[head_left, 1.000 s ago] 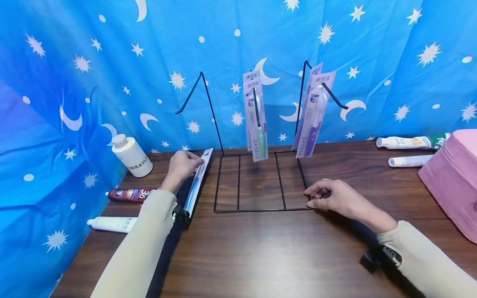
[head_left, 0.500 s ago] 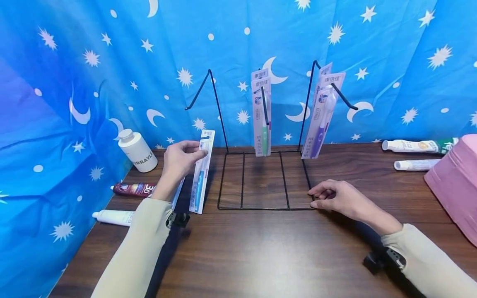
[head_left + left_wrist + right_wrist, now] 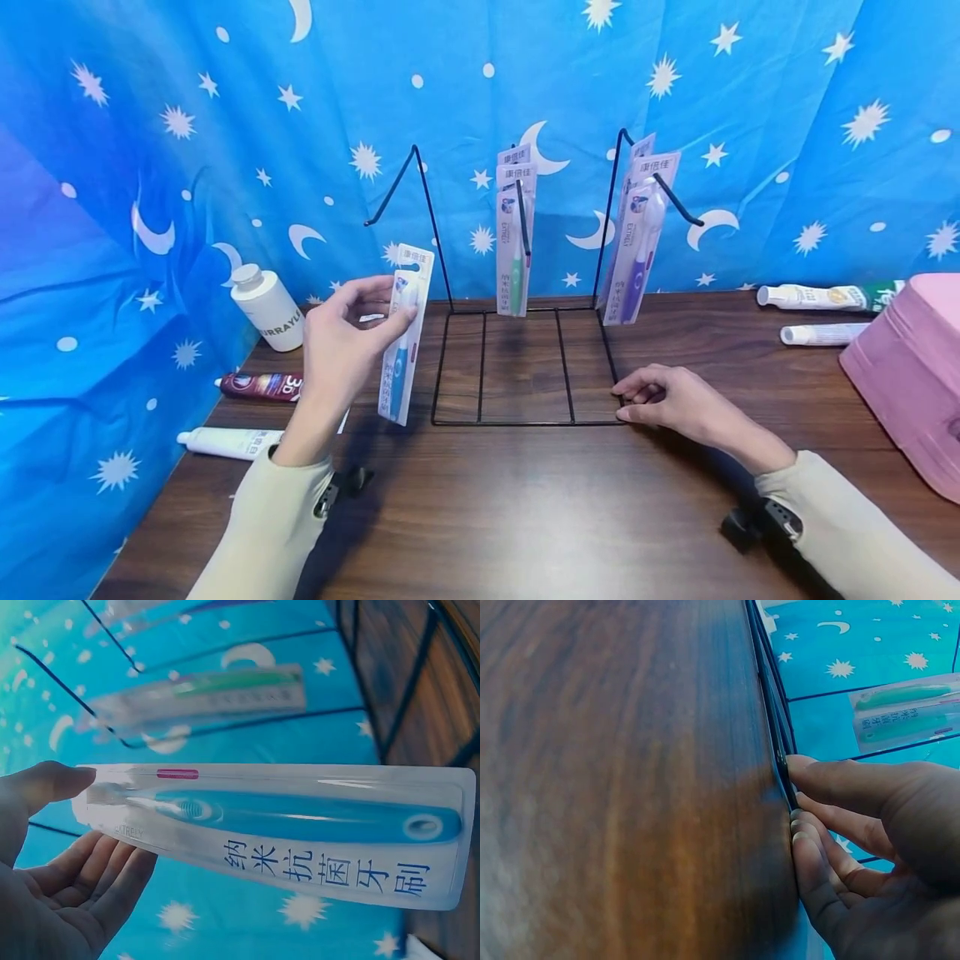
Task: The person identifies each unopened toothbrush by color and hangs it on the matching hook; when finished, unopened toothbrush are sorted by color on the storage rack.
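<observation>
My left hand pinches a packaged blue toothbrush near the top of its card, between thumb and fingers. The pack stands nearly upright with its front towards me, left of a black wire rack. In the left wrist view its blue handle shows through the clear plastic. The rack's left hook is bare, above and behind the pack. Packaged green toothbrushes hang on the middle hook, purple ones on the right hook. My right hand pinches the rack's front right corner at the table.
On the left lie a white bottle, leaning, a dark red tube and a white tube. Two more tubes, one white and green and one white, lie right beside a pink bag. A blue star-patterned cloth hangs behind.
My left hand has lifted the packaged blue toothbrush from its low slant on the left and turned it upright, front towards me. My right hand keeps its place on the rack corner.
</observation>
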A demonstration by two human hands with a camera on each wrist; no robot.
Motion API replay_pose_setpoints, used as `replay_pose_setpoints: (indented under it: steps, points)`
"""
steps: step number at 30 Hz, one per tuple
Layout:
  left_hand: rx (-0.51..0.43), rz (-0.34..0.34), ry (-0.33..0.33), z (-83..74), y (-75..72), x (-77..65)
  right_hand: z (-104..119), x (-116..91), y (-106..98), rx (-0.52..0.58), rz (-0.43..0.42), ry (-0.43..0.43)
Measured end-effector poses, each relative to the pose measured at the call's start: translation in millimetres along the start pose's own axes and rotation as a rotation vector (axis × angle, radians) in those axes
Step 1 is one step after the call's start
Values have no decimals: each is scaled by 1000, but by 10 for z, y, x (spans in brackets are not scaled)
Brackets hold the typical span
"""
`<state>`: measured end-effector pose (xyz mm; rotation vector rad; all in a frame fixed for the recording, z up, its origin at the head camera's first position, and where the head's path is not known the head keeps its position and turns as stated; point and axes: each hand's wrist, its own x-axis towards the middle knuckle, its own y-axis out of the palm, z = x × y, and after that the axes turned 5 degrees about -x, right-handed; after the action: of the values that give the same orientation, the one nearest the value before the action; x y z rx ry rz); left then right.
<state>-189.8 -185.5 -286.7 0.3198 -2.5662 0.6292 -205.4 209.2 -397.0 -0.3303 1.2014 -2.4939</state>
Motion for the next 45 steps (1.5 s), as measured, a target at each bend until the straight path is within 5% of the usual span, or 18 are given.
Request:
replay_pose_setpoints:
  steps: [8, 14, 26, 45]
  points:
    - [-26, -83, 197, -481, -116, -234, -20, -23, 9, 2, -3, 1]
    - [-70, -157, 272, -660, -221, -240, -14, -22, -6, 6, -5, 4]
    - [-111, -190, 163, -580, -279, -103, -23, 11, 15, -6, -7, 2]
    - [-149, -174, 89, -478, -204, 73, 2, 16, 14, 5, -6, -3]
